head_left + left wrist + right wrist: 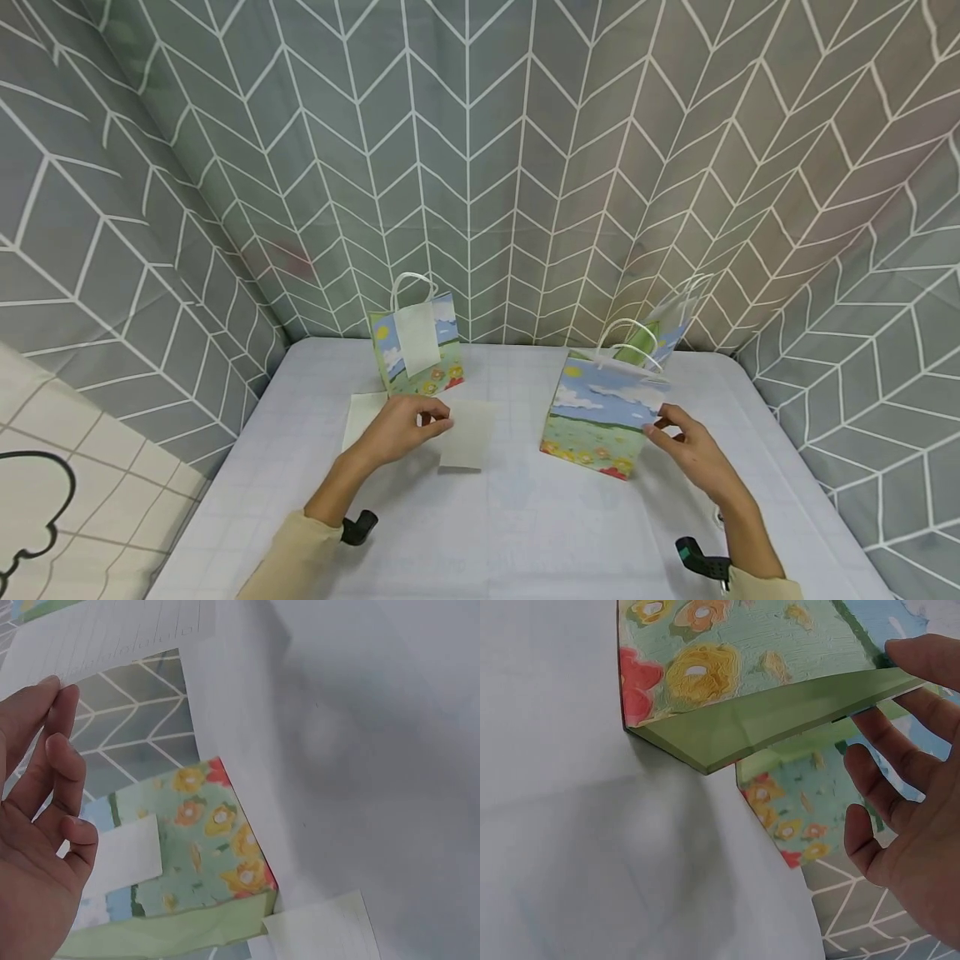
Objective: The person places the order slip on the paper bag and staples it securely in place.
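Observation:
My left hand [405, 427] pinches a sheet of white lined paper [467, 437] between thumb and fingertips, over the table left of the middle. The printed lines on this paper [112, 637] show in the left wrist view. On the right, a paper gift bag [600, 408] with clouds, a meadow, flowers and white handles faces me. Its right side edge is gripped by my right hand [690, 454], with the thumb on the front and the fingers behind. The bag's green side panel [735, 731] shows in the right wrist view.
A smaller gift bag [450, 358] stands at the back left, a white slip [417, 337] on its front. Another white paper [363, 410] lies beside my left hand. Behind the held bag stands a further gift bag [671, 327]. A patterned curtain [495, 167] closes the back.

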### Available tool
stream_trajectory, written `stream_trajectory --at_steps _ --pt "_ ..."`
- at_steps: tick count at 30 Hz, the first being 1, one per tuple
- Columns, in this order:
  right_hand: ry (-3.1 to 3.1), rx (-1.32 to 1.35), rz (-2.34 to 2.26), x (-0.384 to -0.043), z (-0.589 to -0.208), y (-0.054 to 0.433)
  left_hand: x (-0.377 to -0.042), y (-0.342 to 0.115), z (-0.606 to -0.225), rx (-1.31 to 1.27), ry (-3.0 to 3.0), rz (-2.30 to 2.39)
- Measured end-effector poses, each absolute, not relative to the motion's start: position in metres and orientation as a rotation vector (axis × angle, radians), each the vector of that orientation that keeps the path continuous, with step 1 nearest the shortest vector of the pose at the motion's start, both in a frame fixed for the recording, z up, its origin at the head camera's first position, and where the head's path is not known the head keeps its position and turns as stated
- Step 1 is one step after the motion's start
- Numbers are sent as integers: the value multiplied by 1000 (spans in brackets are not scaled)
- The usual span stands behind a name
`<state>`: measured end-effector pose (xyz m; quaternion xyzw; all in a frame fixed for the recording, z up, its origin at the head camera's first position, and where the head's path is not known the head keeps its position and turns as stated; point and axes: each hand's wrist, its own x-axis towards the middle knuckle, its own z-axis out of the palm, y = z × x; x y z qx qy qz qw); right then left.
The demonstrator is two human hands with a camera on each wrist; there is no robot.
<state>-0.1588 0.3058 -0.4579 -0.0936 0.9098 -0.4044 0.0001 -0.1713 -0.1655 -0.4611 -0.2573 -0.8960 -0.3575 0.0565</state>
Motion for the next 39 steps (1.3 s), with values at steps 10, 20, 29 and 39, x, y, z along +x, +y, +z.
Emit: stream_trajectory --at_steps 10,20,29,39 --pt "2797 -374 -1355 -168 -464 286 -167 -148 -458 -794 -2708 -1025" --pt "2758 -506 -1399 -172 -465 265 -161 -131 -452 -820 -2654 -1051" --pt "2730 -569 -1431 -176 -469 246 -159 -121 -449 -742 -2584 -963" --pt "2689 -599 -1456 -176 -469 231 -161 -107 -455 -722 -2334 -966"
